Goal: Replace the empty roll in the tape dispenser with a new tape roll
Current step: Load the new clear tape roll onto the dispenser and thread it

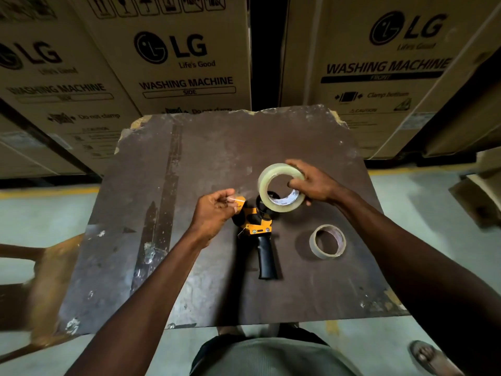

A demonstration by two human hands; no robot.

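Observation:
A yellow and black tape dispenser (256, 226) lies on the brown board (189, 164), its black handle pointing toward me. My right hand (315, 183) holds a full roll of clear tape (271, 185) tilted just above the dispenser's hub. My left hand (214, 210) pinches what looks like the loose end of the clear tape beside the dispenser's yellow front part. The empty roll (327, 241), a thin cardboard ring, lies flat on the board to the right of the handle.
Large cardboard washing machine boxes (173, 58) stand close behind the board. A wooden chair (40, 270) sits at the left. The concrete floor (423, 202) with a yellow line surrounds the board, and my sandalled foot (431, 356) shows at the lower right.

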